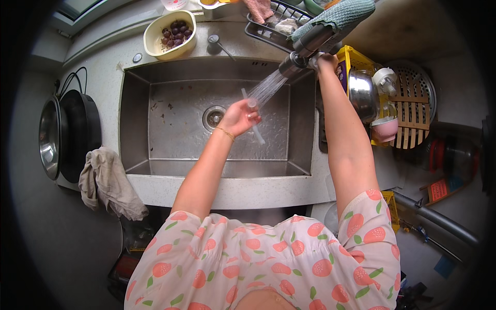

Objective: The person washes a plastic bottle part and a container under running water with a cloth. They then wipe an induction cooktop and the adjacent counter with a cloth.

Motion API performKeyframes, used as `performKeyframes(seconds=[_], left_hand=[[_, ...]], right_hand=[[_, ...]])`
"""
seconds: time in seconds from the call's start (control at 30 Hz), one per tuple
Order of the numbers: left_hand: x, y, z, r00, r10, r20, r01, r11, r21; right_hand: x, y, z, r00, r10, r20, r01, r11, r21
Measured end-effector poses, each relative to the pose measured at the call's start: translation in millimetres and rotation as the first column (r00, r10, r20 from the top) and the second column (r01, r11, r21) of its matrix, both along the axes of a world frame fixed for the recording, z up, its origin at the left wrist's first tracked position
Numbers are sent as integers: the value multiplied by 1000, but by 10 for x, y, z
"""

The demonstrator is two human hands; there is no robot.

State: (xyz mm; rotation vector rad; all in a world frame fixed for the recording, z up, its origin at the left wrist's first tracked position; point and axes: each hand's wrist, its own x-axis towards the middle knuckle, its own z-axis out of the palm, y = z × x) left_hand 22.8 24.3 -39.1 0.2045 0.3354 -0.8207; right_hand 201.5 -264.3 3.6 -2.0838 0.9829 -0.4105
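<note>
My left hand [241,118] is over the stainless steel sink [174,116], its fingers closed on a thin, translucent stick-like piece [257,133] with a small round part near its middle. Water [266,91] sprays from the faucet's spray head [291,65] onto that piece and my fingertips. At the base of the faucet, right of the spray head, is my right hand [326,62], partly hidden; a whitish thing shows at its fingers, and its grip cannot be made out. A green knitted cloth [341,17] hangs over the faucet's upper part.
A cream basin [149,40] of grapes [177,34] and a small dark strainer or stopper [213,40] stand behind the sink. At right are a yellow crate [354,58], a metal pot [362,95] and a wooden rack [410,112]. Pans [81,131] and a grey cloth [106,174] lie left.
</note>
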Motion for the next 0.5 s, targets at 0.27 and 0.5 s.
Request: performKeyframes(seconds=[0.27, 0.5], left_hand=[[-22, 47, 13, 995, 71, 67, -82, 981, 178], [-46, -106, 68, 985, 130, 116, -172, 839, 517]], right_hand=[[-24, -4, -6, 999, 43, 5, -43, 999, 20], [-271, 161, 67, 974, 55, 221, -63, 998, 30]])
